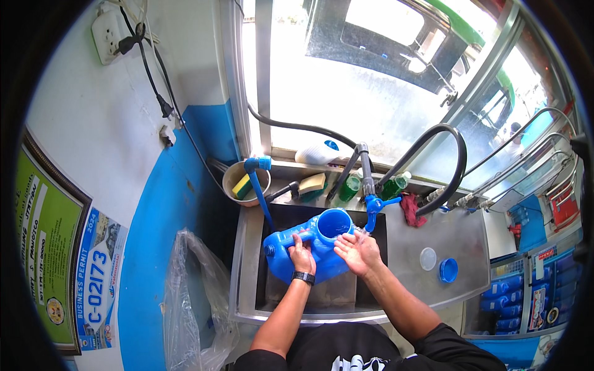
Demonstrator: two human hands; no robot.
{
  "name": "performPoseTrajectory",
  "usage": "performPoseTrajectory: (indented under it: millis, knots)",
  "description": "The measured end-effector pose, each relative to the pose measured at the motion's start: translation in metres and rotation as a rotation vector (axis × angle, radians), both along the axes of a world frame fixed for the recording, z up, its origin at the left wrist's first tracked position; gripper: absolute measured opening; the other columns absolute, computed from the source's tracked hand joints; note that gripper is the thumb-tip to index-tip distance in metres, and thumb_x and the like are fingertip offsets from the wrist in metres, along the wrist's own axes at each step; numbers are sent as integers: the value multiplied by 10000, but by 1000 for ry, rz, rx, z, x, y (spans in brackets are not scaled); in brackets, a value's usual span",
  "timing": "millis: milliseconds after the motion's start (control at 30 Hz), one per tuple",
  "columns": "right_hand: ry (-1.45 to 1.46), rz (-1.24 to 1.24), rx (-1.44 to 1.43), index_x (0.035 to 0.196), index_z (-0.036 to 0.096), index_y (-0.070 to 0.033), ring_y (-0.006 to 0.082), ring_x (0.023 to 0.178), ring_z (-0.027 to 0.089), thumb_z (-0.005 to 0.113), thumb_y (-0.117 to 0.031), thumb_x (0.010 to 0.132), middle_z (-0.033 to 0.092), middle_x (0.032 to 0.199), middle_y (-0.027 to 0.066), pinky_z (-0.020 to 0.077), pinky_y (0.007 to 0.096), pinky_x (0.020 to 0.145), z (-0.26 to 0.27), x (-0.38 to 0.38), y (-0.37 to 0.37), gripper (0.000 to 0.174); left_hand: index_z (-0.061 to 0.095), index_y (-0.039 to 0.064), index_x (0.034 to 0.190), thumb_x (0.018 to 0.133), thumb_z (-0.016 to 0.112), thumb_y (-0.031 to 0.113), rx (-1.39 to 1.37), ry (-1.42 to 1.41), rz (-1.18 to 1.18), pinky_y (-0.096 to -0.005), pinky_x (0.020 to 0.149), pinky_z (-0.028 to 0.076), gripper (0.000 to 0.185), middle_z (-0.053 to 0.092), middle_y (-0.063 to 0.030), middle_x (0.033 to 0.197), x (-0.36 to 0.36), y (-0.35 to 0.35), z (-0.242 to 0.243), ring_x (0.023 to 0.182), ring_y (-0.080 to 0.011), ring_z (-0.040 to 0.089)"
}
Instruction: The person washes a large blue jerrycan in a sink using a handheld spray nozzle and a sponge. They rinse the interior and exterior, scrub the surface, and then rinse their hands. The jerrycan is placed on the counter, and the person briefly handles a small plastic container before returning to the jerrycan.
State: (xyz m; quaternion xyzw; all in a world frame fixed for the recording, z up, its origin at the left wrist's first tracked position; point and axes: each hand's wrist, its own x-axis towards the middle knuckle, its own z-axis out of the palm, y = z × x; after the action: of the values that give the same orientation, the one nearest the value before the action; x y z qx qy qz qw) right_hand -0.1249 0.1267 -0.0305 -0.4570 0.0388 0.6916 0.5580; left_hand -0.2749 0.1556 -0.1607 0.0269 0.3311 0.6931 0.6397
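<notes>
A blue plastic water jug [330,265] lies tilted over the stainless steel sink [247,283], its wide round mouth turned up toward the tap. My left hand [301,254] grips the jug's handle; a dark band circles that wrist. Beside the mouth, my right hand [359,252] is palm up with fingers spread and holds nothing. Water runs onto this hand from the blue tap [374,211] just above it. On the steel counter to the right lie a blue screw cap [448,270] and a white disc [428,259].
Behind the sink stand a tub [227,185] with a sponge, another sponge [312,183], green bottles [350,186] and a white bottle [315,153]. A red cloth [410,209] lies by the black hose [457,171]. A blue pipe [260,195] rises at left, near a clear plastic bag [185,297].
</notes>
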Motion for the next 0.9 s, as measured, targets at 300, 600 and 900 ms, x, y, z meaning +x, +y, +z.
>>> performPoseTrajectory:
  millis: [300, 600, 900]
  knots:
    - [-18, -62, 170, 875, 539, -110, 246, 911, 547, 475, -258, 1005, 551, 914, 63, 464, 384, 870, -2, 21, 2, 207, 675, -4, 1087, 1099, 516, 357, 8, 12, -62, -389, 977, 530, 395, 720, -139, 1104, -23, -4, 6, 1040, -243, 689]
    - [49, -19, 232, 982, 578, -74, 306, 1097, 558, 472, -275, 1025, 577, 1095, 134, 452, 466, 1025, 5, 20, 4, 232, 645, -15, 1139, 1092, 512, 400, -12, 31, -192, -396, 1003, 526, 438, 711, -191, 1159, -49, -14, 8, 1100, -279, 688]
    - [-15, 16, 59, 1115, 545, 24, 415, 1391, 433, 437, -299, 1054, 504, 1388, 252, 357, 527, 1171, 28, 6, 4, 346, 621, 12, 1129, 1088, 521, 387, -1, 45, -274, -403, 966, 566, 390, 711, -145, 1090, -55, -22, 7, 1060, -289, 711]
